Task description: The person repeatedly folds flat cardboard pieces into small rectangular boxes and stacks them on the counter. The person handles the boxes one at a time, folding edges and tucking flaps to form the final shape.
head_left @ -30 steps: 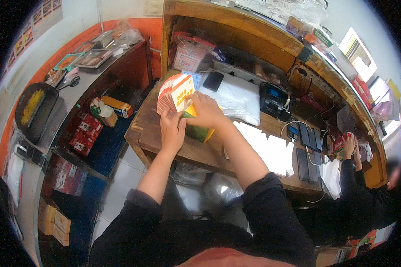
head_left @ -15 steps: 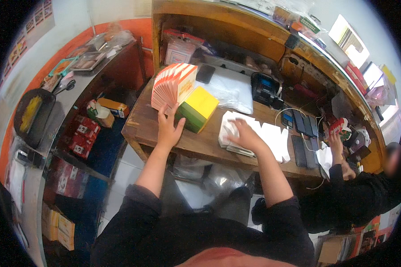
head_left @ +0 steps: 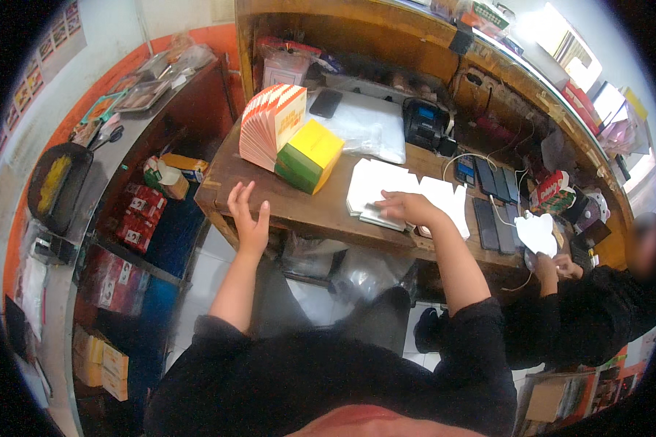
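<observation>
My left hand [head_left: 249,223] hovers at the table's front edge with its fingers apart and nothing in them. Beyond it, a fanned stack of folded red-and-white cartons [head_left: 273,127] stands upright on the wooden table. A yellow-and-green box [head_left: 310,155] leans against that stack's right side. My right hand [head_left: 410,209] reaches over a pile of flat white cartons [head_left: 375,182], fingers stretched across its near edge. Whether the fingertips press on the top sheet is hard to make out. Another row of white cut cartons [head_left: 437,195] lies right of the pile.
Several phones [head_left: 494,224] with cables lie to the right, near a black card-terminal-like device [head_left: 426,122]. A co-worker's hands [head_left: 550,268] hold a white piece at the far right. A phone [head_left: 326,103] rests on plastic-wrapped sheets. A shelf [head_left: 135,120] runs along the left.
My left hand has let go of the red-and-white stack and drawn back toward me. My right hand has shifted to the pile's near edge. The co-worker's hands have moved lower, to a white piece.
</observation>
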### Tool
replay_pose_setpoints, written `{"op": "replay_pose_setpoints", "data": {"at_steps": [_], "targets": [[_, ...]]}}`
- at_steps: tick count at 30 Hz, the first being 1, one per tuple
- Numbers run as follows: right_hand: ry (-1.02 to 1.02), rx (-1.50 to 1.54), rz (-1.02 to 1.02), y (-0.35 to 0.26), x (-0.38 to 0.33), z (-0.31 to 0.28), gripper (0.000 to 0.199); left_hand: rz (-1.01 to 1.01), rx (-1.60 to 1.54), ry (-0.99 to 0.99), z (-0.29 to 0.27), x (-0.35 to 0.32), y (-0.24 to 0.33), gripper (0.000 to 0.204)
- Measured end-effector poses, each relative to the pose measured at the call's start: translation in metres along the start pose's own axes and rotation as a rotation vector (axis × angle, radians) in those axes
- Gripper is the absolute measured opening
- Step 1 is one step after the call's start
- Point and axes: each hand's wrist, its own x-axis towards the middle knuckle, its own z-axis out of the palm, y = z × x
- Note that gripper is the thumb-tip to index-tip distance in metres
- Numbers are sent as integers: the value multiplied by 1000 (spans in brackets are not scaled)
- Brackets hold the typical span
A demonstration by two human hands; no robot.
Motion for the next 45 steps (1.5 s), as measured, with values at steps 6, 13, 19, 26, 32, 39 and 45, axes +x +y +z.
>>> {"op": "replay_pose_setpoints", "data": {"at_steps": [6, 13, 19, 26, 32, 39, 45], "targets": [[756, -46, 28, -49, -35, -9, 27, -80, -125, -104, -23, -38, 27, 40], [399, 147, -93, -180, -146, -21, 26, -296, -595, -615, -33, -41, 143, 79], [478, 260, -174, -191, -152, 23, 15, -600, -748, -729, -29, -52, 142, 31], [745, 347, -313, -168, -131, 86, 21, -782, -380, -746, -23, -57, 151, 15], [680, 354, -468, -152, -120, 102, 20, -745, -422, -1043, -25, -59, 131, 27], [600, 389, -194, -159, -120, 115, 12, -513, -336, -1177, -25, -68, 121, 38], [425, 356, -114, -157, -118, 140, 6, -525, -201, -1266, -17, -85, 105, 34]]}}
